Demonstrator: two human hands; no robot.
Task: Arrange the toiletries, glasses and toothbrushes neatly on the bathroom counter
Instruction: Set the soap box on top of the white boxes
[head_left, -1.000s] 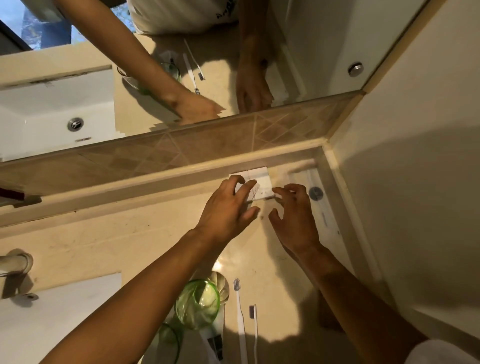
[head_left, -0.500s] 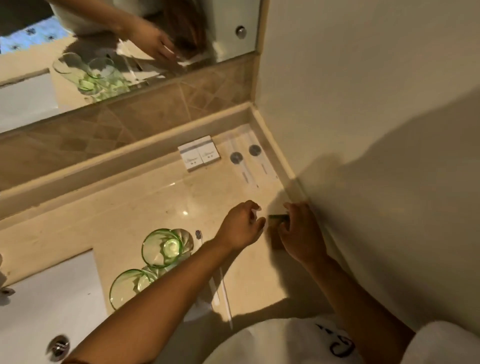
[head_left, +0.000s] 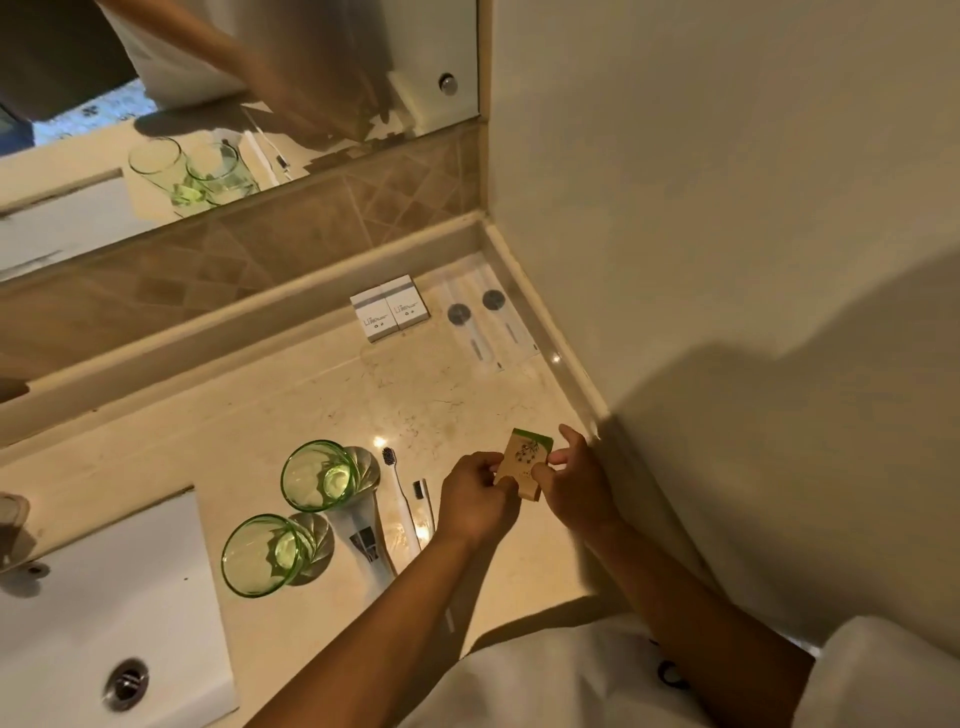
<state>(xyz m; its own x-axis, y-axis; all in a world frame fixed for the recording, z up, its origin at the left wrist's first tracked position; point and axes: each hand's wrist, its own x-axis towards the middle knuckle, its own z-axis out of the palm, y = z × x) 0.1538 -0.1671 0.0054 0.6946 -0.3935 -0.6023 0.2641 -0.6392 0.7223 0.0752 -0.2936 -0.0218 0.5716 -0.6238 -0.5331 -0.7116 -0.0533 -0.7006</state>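
Hands first: we hold a small brown soap box (head_left: 523, 464) with a green end between both hands, our left hand (head_left: 475, 501) pinching its near-left side and our right hand (head_left: 574, 486) closing its fingers (head_left: 545, 470) on the right side, just above the desk (head_left: 291, 395) near its right edge by the wall. At the back right corner two white boxes (head_left: 389, 307) sit side by side, and two flat white sachets (head_left: 485, 319) lie beside them, already in order. Toward the front edge, two green glasses (head_left: 291, 512), a white tube (head_left: 363, 535) and two toothbrushes (head_left: 410, 501) lie just left of our left wrist. We judge the main risk to be that forearm: swinging left while we carry the box back could nudge the toothbrushes askew or knock a glass toward the sink (head_left: 98, 623). A light pinch could also let the box slip.
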